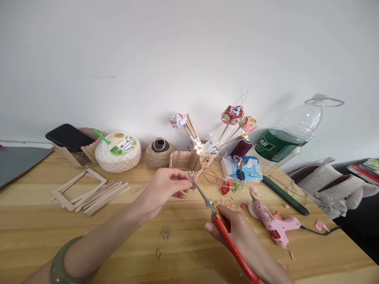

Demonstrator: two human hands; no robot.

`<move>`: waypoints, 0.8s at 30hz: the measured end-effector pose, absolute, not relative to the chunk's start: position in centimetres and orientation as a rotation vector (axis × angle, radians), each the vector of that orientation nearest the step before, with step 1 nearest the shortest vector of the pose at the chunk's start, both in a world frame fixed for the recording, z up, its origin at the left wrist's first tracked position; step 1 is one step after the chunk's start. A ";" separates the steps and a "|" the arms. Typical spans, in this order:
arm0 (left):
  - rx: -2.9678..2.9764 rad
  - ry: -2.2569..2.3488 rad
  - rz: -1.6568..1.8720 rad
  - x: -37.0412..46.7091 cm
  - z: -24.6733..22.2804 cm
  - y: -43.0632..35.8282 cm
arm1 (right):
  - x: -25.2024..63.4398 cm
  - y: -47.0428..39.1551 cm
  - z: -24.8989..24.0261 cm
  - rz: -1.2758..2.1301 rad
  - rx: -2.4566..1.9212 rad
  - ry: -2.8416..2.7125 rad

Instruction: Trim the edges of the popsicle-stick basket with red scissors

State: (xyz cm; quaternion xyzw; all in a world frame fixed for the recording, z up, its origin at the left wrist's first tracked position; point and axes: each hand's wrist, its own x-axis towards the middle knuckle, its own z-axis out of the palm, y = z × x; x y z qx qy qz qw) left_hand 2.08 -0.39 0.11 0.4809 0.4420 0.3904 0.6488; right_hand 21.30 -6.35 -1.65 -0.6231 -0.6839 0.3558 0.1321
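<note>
My left hand (170, 187), with a ring on one finger, pinches something too small to make out at the tip of the scissors. The red-handled scissors (226, 236) are in my right hand (233, 228), their narrow blades pointing up and left to my left fingertips. Just behind my left hand is a small box (186, 159) made of wooden sticks. Small twine pieces shaped like a flower (165, 232) lie on the wood below my hands.
Craft sticks (103, 197) and a stick frame (79, 181) lie left. Behind stand a white coconut (118, 152), twine ball (159, 153) and paper flowers (233, 115). At right are a pink glue gun (275, 223), green cutter (286, 196) and large bottle (284, 138).
</note>
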 end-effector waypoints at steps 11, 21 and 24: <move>1.032 0.960 0.937 2.1 -0.2 -0.2 | 21.7 -5.9 -3.1 1.255 -1.593 -1.757; 0.944 0.951 1.034 2.2 -0.2 -0.3 | 20.4 -5.8 -2.0 1.314 -1.455 -1.751; 0.957 0.960 1.083 2.2 -0.2 -0.4 | 20.3 -5.6 -1.9 1.304 -1.439 -1.800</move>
